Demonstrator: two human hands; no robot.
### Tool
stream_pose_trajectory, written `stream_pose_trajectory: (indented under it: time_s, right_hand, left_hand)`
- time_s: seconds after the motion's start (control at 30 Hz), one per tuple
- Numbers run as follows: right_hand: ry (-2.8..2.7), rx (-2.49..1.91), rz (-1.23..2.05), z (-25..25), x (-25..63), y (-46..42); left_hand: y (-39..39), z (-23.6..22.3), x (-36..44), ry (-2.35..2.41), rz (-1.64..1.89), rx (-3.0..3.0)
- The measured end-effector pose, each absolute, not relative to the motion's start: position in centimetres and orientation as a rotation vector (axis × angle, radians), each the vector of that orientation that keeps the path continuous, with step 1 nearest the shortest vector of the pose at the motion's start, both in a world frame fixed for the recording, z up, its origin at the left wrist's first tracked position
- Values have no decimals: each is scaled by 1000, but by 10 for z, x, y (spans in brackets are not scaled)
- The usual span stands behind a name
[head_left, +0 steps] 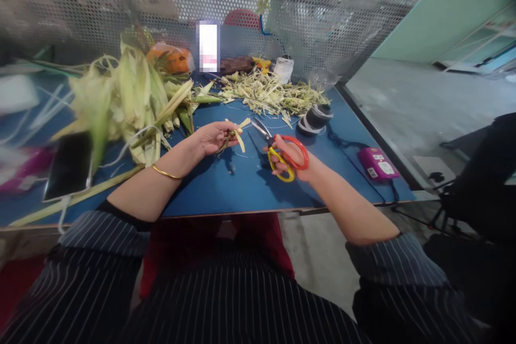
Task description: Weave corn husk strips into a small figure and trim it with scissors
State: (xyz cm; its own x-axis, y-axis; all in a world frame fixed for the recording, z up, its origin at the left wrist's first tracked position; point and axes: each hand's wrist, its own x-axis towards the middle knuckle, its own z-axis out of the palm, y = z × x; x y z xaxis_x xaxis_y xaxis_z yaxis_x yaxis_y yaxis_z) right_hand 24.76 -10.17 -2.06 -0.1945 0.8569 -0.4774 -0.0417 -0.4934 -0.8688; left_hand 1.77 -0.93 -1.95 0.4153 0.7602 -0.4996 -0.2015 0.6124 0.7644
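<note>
My left hand [213,137] is closed on a small bundle of pale yellow husk strips [237,133], held just above the blue table [242,188]. My right hand [293,160] grips scissors [282,151] with one red and one yellow handle loop. Their blades point up and left toward the strips and stand slightly apart. A gold bangle sits on my left wrist.
A big heap of green corn husks [129,97] lies at the left, and a pile of cut scraps [274,94] at the back. A phone [69,165], a tape roll [314,118] and a pink device [378,163] lie on the table. Perforated metal screen behind.
</note>
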Motion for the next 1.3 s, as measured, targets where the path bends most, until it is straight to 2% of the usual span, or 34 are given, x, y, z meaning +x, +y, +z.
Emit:
stream_pose_trajectory:
  time_s: [0.2,0.4,0.53,0.6,0.7,0.83,0.9,1.17,1.3]
  right_hand:
    - [-1306,-1734,1302,-21,270,-104]
    - [-2109,-2302,120,-20,296,-121]
    - [-2224,-2231,-112,-11,294,-123]
    - [-2188,-2021,-46,-6,285,-112]
    - [-1969,-1586,414,-7,261,-81]
    - [-1697,-1343,1010,-22,218,-41]
    - [-1591,-1287,1183,-30,204,-31]
    - [-1231,-1139,1370,-37,213,-35]
    - [-1300,-1173,1175,-34,219,-37]
  left_hand:
    - [-11,-16,18,985,678,688]
    - [-16,-10,18,989,671,700]
    - [-19,-3,18,962,610,710]
    - [-21,-1,17,942,600,728]
    - [-23,-3,18,934,613,746]
    - [-25,-7,19,946,678,789]
    - [-25,-7,20,945,707,812]
    - [-23,-11,23,1010,762,814]
    - [-26,-15,25,1049,829,866]
